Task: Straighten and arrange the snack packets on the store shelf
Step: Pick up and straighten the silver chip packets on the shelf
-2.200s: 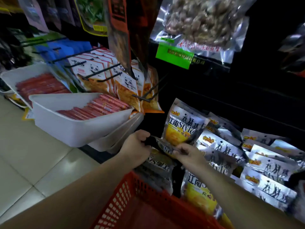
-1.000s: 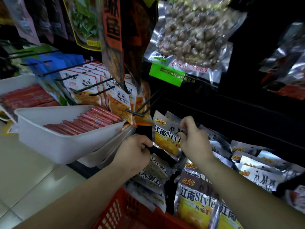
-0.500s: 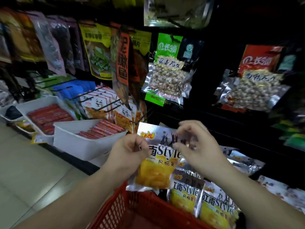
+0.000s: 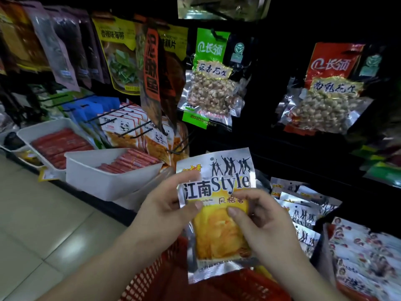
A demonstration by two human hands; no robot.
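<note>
Snack packet (image 4: pixel 217 231), silver with a yellow window and "Style" printed across the front, is held upright in the air over a red plastic basket (image 4: pixel 156 275), its face toward the person. Left hand (image 4: pixel 165 211) pinches its left edge, thumb on the front and fingers curled behind. Right hand (image 4: pixel 264 222) grips the right side, thumb pressed on the yellow part. Just right of the hands, more packets of the same kind (image 4: pixel 301 210) lie overlapped on the low shelf. To the left a white bin (image 4: pixel 104 183) holds red sausage sticks, with panda-printed packets (image 4: pixel 121 129) on hooks behind it. Higher up hang a green-labelled peanut bag (image 4: pixel 210 83) and, well apart, a red-labelled peanut bag (image 4: pixel 325 96).
</note>
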